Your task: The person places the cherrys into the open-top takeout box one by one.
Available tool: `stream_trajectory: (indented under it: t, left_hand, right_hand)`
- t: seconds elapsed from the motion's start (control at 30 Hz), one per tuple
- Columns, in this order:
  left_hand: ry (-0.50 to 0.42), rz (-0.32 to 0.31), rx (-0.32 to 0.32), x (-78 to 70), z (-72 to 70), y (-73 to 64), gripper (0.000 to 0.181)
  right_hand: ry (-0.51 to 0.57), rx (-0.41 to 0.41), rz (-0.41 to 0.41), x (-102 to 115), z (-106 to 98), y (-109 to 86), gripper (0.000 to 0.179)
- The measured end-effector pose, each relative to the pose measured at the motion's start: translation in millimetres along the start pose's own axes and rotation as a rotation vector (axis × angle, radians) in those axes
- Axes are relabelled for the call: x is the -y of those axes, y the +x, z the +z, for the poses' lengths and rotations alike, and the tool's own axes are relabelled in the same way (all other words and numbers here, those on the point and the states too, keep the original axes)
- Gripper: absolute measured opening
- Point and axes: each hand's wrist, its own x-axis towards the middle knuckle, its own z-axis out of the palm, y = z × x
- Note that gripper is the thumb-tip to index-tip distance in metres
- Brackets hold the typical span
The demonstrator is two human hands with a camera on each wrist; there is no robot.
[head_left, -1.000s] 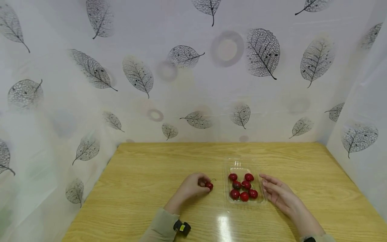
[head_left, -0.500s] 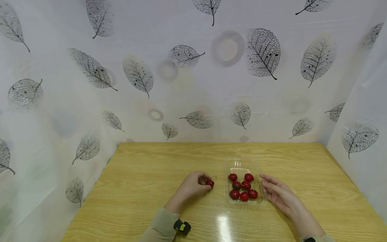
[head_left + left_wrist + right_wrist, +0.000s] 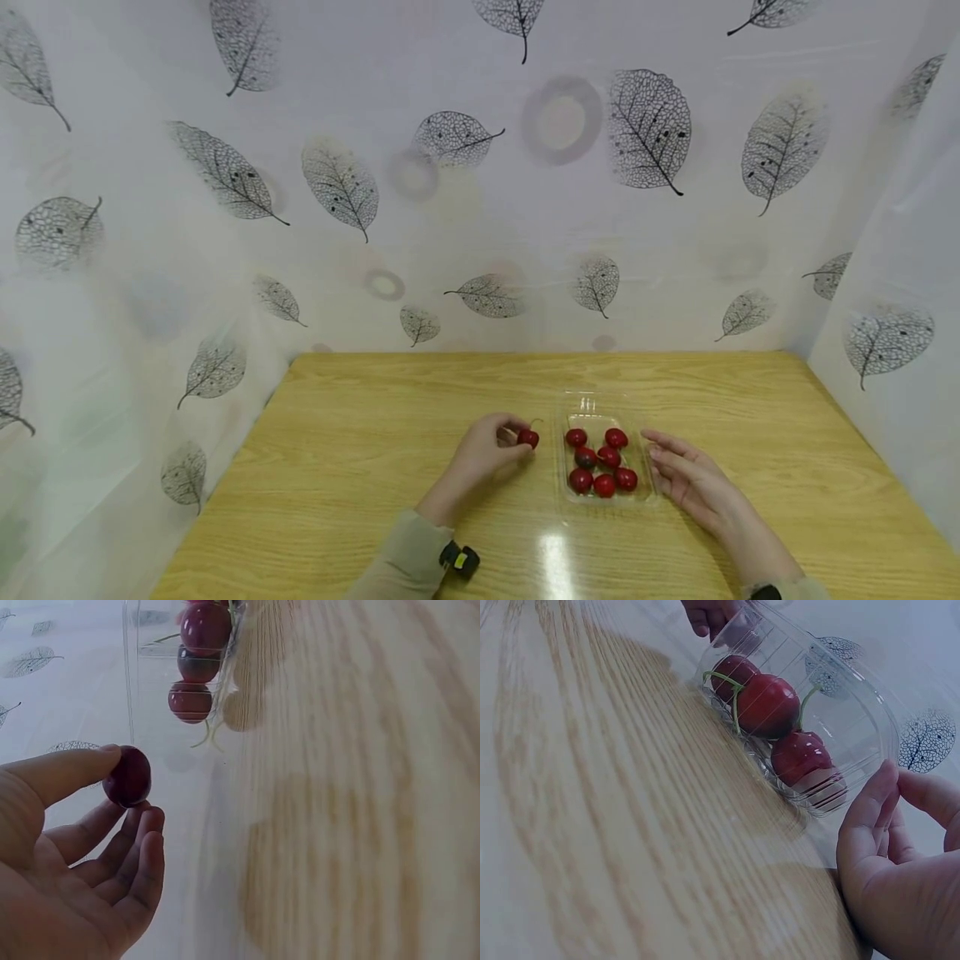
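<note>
Between thumb and fingers, my left hand point(image 3: 487, 450) pinches a dark red cherry point(image 3: 528, 438), its thin stem pointing up. In the left wrist view the cherry point(image 3: 128, 777) is held off the table, short of a clear plastic container point(image 3: 161, 690). Several cherries point(image 3: 609, 457) lie spread inside that container point(image 3: 643, 494), some with green stems. My right hand point(image 3: 693, 483) is at the container's right side. The right wrist view shows the right hand point(image 3: 900, 855) pinching the container's rim point(image 3: 892, 742) between thumb and fingertips.
The container stands on a wood-grain table point(image 3: 375, 417), right of the middle. A pale sheet with a leaf print point(image 3: 480, 208) closes off the back and both sides. A wrist strap with a small black device point(image 3: 460, 560) sits on the left sleeve.
My left hand has lifted the cherry and moved it away from me and slightly right, closer to the container. The right hand and the container have stayed in place.
</note>
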Motion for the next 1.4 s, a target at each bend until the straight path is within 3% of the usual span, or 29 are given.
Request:
stream_trajectory:
  t: [0.23,0.63,1.2,1.4]
  left_hand:
    - [0.026,0.064,-0.016,-10.3,0.7,5.1,0.028]
    - [0.005,0.121,0.010,-33.2,3.2,16.5,0.029]
    - [0.000,0.175,0.080,-57.4,24.3,24.4,0.029]
    - [-0.011,0.167,0.106,-62.0,34.0,27.0,0.027]
  right_hand:
    - [0.024,0.022,-0.007,1.0,1.9,-0.5,0.041]
    - [0.006,0.000,0.002,1.2,2.4,-0.2,0.040]
    - [0.004,-0.004,0.011,1.4,-0.5,-0.8,0.040]
    - [0.005,-0.005,0.010,1.0,0.1,-0.8,0.040]
